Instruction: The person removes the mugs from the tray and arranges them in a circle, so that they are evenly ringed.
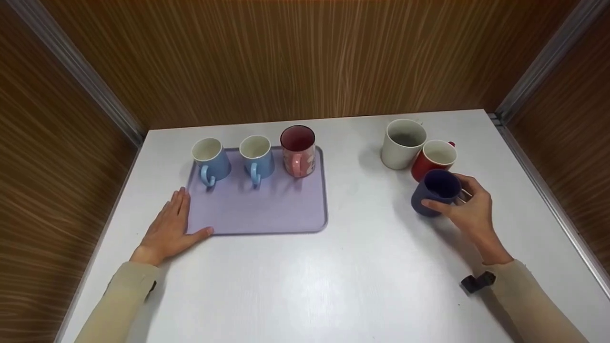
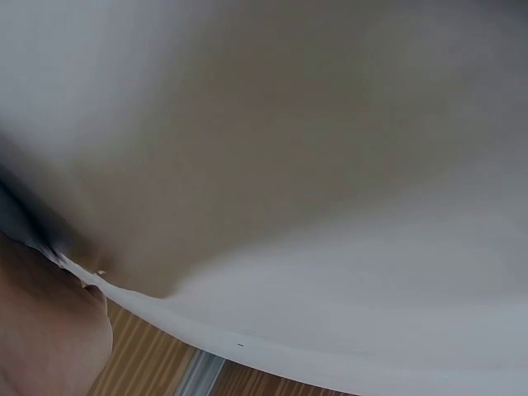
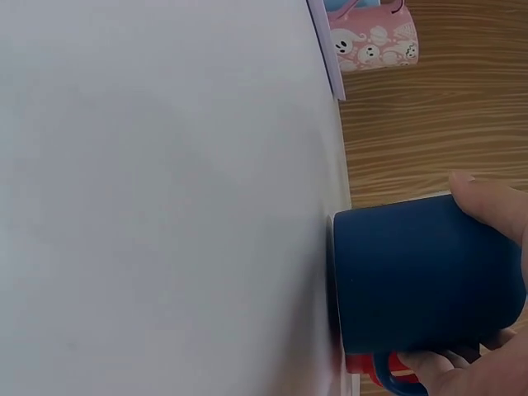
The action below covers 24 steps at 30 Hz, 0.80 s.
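On the right side of the table, my right hand (image 1: 469,209) grips a dark blue mug (image 1: 429,202), its thumb against the near side and the other fingers at the handle. The right wrist view has this mug (image 3: 425,276) upright with its base close to the tabletop; I cannot tell whether they touch. Just behind it stand a red mug (image 1: 424,166) and a larger white mug (image 1: 394,155). At the left, my left hand (image 1: 169,228) lies with straight fingers along the left edge of a purple tray (image 1: 257,214), thumb at its near corner.
Along the tray's back part stand two light blue mugs, the left one (image 1: 219,164) and the middle one (image 1: 262,166), plus a pink patterned mug (image 1: 307,159). Wood-grain panels (image 1: 305,62) enclose the white table (image 1: 305,286) at the back and sides.
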Available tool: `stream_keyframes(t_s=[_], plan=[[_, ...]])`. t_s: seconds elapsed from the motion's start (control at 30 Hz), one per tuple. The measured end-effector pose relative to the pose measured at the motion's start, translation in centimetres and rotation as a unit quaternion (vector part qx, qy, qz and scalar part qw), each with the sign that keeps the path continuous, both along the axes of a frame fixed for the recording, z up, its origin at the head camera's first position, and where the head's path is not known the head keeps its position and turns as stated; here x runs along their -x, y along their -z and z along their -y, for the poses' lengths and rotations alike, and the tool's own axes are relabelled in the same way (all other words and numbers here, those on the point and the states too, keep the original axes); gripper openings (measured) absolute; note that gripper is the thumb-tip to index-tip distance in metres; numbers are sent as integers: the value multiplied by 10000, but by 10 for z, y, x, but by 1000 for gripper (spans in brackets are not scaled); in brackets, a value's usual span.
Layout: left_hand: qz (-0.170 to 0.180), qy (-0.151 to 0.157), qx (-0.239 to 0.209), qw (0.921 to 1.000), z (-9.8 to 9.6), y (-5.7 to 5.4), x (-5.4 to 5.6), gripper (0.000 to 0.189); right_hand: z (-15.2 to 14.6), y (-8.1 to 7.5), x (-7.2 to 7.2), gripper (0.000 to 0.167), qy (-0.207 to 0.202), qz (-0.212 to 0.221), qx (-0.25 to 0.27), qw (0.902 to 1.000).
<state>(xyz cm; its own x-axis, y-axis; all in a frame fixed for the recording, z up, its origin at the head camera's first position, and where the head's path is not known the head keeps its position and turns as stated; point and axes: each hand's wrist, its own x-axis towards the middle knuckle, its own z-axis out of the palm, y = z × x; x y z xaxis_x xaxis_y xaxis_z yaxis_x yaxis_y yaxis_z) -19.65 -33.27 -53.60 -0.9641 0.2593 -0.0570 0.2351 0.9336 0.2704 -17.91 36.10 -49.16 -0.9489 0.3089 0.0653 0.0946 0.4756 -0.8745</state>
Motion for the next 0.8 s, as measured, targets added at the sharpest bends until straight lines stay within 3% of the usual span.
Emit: stream_keyframes(t_s=[0.43,0.8], plan=[[-24,7,-67,10000,-1,0,-2,125,-10,3,1,88,160,-18,84,9998],[-79,31,-29,10000,0,1,0,124,-13,1,7,96,342,284,181,9988]])
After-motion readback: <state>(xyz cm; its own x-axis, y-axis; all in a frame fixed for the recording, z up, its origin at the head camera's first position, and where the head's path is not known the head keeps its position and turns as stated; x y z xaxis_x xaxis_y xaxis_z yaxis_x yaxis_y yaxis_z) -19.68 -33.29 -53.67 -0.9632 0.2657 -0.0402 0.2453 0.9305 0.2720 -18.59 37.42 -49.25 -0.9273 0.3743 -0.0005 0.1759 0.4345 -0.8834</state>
